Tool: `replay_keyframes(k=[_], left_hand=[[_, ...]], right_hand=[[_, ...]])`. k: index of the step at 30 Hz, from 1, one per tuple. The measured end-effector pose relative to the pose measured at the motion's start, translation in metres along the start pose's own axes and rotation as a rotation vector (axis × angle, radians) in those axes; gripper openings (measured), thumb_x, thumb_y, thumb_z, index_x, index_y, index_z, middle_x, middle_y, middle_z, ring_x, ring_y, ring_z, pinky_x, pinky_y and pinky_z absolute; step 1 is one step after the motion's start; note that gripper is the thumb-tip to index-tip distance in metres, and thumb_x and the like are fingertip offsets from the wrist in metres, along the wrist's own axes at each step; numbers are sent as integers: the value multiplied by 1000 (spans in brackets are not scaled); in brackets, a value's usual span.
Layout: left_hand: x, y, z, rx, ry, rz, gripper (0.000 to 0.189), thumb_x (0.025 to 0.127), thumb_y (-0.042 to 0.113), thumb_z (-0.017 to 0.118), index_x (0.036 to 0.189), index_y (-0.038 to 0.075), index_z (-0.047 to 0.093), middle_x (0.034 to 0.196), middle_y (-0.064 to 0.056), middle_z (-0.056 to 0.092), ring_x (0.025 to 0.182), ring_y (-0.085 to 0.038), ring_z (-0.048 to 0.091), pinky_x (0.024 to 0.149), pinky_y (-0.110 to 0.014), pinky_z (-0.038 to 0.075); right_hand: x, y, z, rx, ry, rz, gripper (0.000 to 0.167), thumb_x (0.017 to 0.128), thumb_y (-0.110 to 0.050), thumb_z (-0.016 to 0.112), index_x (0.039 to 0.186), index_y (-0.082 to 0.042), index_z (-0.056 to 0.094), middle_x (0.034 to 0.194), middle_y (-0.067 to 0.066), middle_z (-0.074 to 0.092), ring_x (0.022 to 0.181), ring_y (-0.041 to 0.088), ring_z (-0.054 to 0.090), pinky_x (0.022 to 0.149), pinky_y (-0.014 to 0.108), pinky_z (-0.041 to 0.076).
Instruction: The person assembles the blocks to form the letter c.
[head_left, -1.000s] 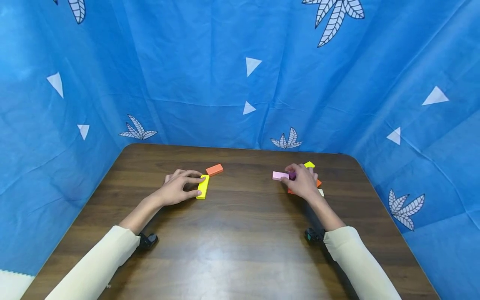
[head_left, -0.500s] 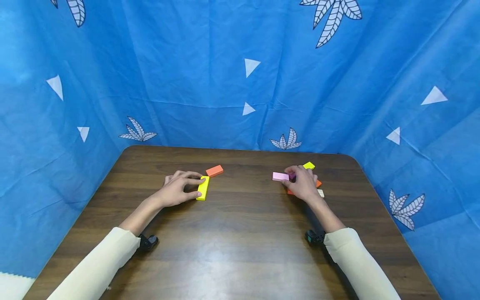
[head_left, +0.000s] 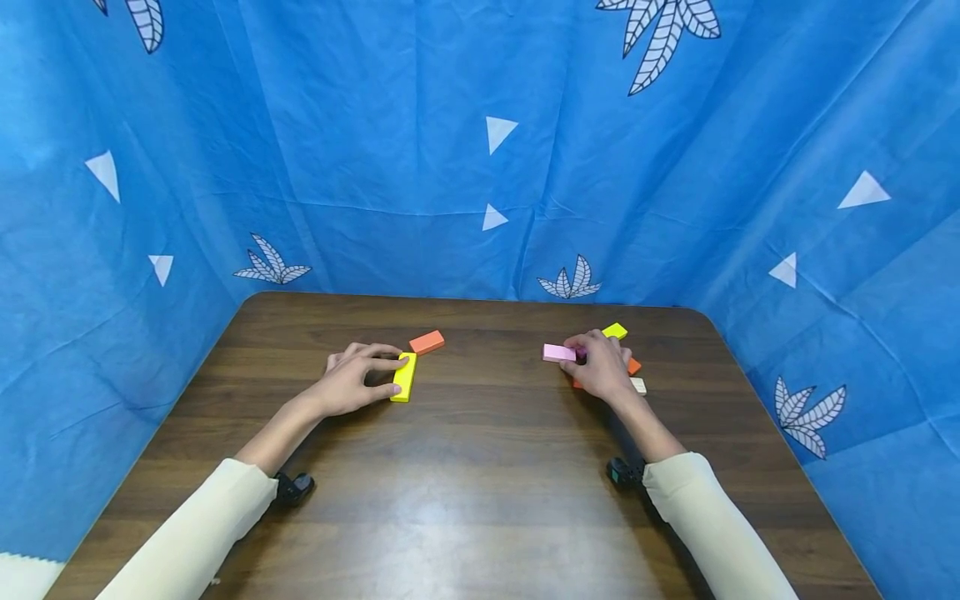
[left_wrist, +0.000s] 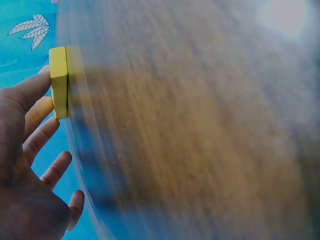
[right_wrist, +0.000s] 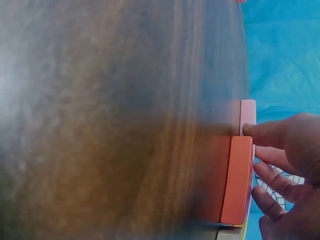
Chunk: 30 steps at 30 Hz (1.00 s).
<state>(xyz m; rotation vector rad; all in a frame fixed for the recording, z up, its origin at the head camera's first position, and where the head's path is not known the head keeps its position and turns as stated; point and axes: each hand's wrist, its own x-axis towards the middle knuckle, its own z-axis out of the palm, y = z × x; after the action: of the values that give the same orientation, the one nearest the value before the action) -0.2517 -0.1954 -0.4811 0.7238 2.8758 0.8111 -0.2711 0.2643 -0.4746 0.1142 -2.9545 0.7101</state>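
On the left of the table, my left hand (head_left: 352, 379) pinches a yellow rectangular block (head_left: 404, 377) between thumb and fingers. In the left wrist view, the thumb and nearest fingers meet the yellow block's (left_wrist: 59, 82) side, while the other fingers spread apart. An orange block (head_left: 427, 342) lies just beyond it. At the right, my right hand (head_left: 602, 367) has thumb and index finger about one end of a pink block (head_left: 558, 353). A purple block shows partly under that hand. In the right wrist view, the thumb touches the pink block (right_wrist: 247, 116), beside an orange-red block (right_wrist: 237, 180).
Around my right hand lie a yellow block (head_left: 615, 331), an orange block (head_left: 634, 367) and a cream block (head_left: 638, 386), partly hidden. The wooden table (head_left: 480, 450) ends at a blue patterned curtain (head_left: 420, 167) at the back and sides.
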Motion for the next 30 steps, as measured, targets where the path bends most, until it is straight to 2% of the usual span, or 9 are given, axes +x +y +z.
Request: replay_keyframes(k=[20, 24, 30], left_hand=[[-1, 0, 0, 15, -5, 1, 55, 97, 38, 81, 149, 25, 67, 161, -2, 56, 141, -34, 44, 103, -66, 24], [0, 2, 0, 27, -8, 2, 56, 98, 38, 81, 150, 25, 66, 161, -2, 56, 143, -34, 44, 103, -66, 24], [0, 1, -1, 26, -7, -4, 55, 97, 38, 81, 149, 26, 66, 160, -2, 56, 142, -34, 45, 102, -65, 24]], right_hand=[[2, 5, 4, 41, 23, -3, 32, 92, -23, 86, 120, -10, 78, 123, 18, 67, 109, 40, 52, 93, 60, 25], [3, 5, 4, 53, 28, -3, 32, 92, -23, 85, 121, -10, 77, 121, 18, 68, 108, 39, 52, 94, 60, 25], [4, 3, 3, 64, 29, -7, 33, 95, -22, 83, 125, -10, 76, 128, 20, 68, 110, 40, 52, 95, 61, 25]])
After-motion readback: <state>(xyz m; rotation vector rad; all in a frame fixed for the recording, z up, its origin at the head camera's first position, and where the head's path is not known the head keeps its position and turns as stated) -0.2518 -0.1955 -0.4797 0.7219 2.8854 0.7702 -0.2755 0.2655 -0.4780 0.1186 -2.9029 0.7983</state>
